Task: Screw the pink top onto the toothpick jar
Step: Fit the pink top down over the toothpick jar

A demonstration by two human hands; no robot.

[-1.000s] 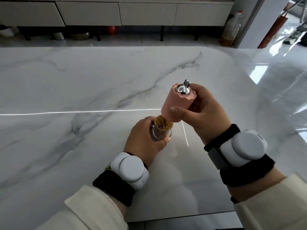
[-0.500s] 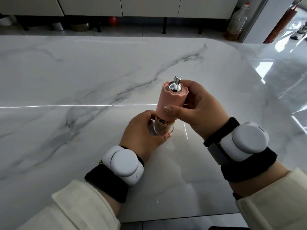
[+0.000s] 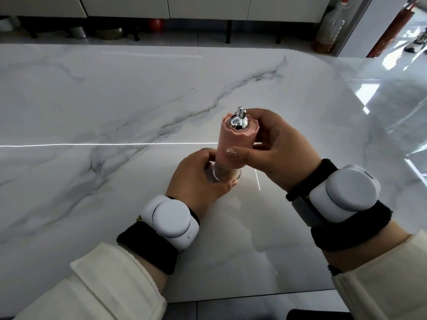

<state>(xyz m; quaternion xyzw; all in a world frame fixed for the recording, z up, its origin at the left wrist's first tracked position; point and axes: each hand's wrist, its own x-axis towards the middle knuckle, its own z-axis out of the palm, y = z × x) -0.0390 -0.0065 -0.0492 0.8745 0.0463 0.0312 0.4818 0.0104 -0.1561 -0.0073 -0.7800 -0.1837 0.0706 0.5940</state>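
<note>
On the left, the left hand [image 3: 198, 179] wraps its grip around the clear toothpick jar [image 3: 225, 173], holding it upright just above the marble desk [image 3: 115, 107]; whether its base touches the desk cannot be told. Directly above it, the pink top [image 3: 233, 144] sits over the jar's mouth, its long axis running nearly in line with the jar's, tilted slightly away from the camera, with a chrome knob [image 3: 239, 122] at its crown. To the right, the right hand [image 3: 275, 153] closes its grip on the pink top, thumb in front and fingers behind. The coming twist likely turns on keeping both axes aligned.
</note>
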